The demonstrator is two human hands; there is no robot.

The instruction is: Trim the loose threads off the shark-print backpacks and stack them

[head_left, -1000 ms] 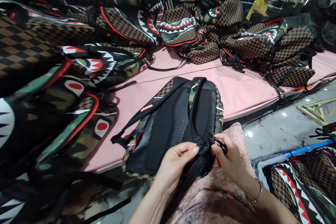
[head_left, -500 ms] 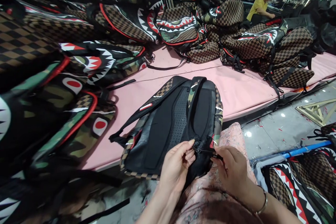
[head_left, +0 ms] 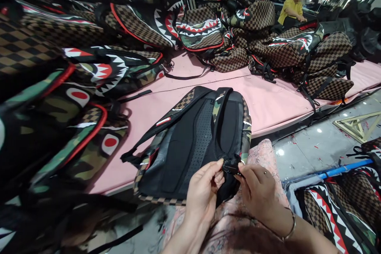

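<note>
A backpack [head_left: 195, 147] with a black padded back, checkered edges and camouflage trim lies back side up at the table's near edge. Over its lower right corner, my left hand [head_left: 205, 184] pinches a black shoulder strap [head_left: 228, 162] between thumb and fingers. My right hand [head_left: 258, 186], closed, grips the same strap's dark end just to the right, with the two hands a short gap apart. Exactly how the strap's end and any buckle there lie is too dark to make out. The other strap [head_left: 143, 139] trails off to the left.
Shark-mouth backpacks [head_left: 143, 24] pile up at the left and back of the pink table [head_left: 268, 107]. More bags [head_left: 333, 210] sit in a blue-edged container [head_left: 345, 168] at lower right. A person in yellow [head_left: 291, 10] works behind. A wooden frame [head_left: 357, 125] lies on the floor.
My right hand has moved slightly left, closer to my left hand, and the strap end between them looks more bunched. The view has shifted a little.
</note>
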